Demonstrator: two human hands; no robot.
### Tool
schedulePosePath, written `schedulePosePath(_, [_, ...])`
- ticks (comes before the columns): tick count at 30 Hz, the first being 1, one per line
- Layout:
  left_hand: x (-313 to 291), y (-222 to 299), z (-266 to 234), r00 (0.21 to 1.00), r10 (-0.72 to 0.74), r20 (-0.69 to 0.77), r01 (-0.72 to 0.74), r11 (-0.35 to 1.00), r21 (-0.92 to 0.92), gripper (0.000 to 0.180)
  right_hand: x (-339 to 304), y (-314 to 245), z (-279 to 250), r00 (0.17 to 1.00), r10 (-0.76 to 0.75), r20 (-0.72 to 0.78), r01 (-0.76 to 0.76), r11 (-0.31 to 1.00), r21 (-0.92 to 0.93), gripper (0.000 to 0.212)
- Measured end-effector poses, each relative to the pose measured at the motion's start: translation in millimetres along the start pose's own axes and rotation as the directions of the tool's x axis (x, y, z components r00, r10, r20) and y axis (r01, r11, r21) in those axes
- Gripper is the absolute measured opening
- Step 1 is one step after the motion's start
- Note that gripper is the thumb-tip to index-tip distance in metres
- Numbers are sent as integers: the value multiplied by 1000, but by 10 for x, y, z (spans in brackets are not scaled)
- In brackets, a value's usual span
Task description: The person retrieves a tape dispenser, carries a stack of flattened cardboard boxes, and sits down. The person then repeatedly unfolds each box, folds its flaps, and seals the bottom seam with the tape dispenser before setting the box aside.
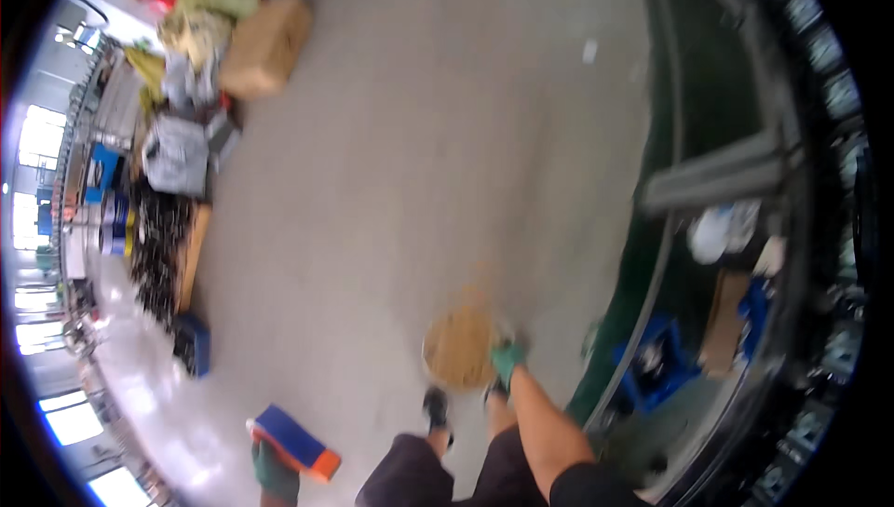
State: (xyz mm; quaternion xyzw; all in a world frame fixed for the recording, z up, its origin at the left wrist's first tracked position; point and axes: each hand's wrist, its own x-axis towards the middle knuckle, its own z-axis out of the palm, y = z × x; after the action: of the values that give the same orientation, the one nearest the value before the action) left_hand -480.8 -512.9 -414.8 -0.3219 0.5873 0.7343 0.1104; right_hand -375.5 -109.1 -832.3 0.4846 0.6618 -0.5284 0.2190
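Note:
In my green-gloved left hand, low at the left, is a flat oblong blue and orange thing; its kind is not plain. The fingers are closed on its near edge. My right hand, also in a green glove, reaches down to the right edge of a round tan thing with a pale rim, just in front of my feet. It looks like a filled tub or a stool top, too blurred to say. The right fingers are smeared, so their grip does not show.
Along the left stand a cardboard box, sacks, a heap of dark parts and a small blue bin. On the right runs a machine frame above a green floor strip, with a blue crate beneath. Brownish dust marks the grey floor.

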Motion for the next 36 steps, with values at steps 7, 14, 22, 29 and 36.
schedulePosePath(7, [605,1053,1301,934,276,229,-239,955,-177,60,-111,-2642,-3071,998,18,64,-32,973,227,22])
schedulePosePath(14, [2508,2150,3980,902,296,316,-118,871,-478,50,210,-4118,-4984,935,144,-325,-52,960,276,50])
schedulePosePath(22, [4184,3664,6752,819,265,508,-17,898,-441,54,902,-4928,-5220,891,323,-320,-199,910,364,46])
schedulePosePath(29, [5475,4756,8424,776,329,539,-80,898,-434,56,2565,-6432,-5193,909,380,-171,-300,882,365,43])
schedulePosePath(36, [6822,5618,9726,832,298,467,-12,853,-522,57,4860,-8061,-6277,951,162,-265,38,784,619,30])
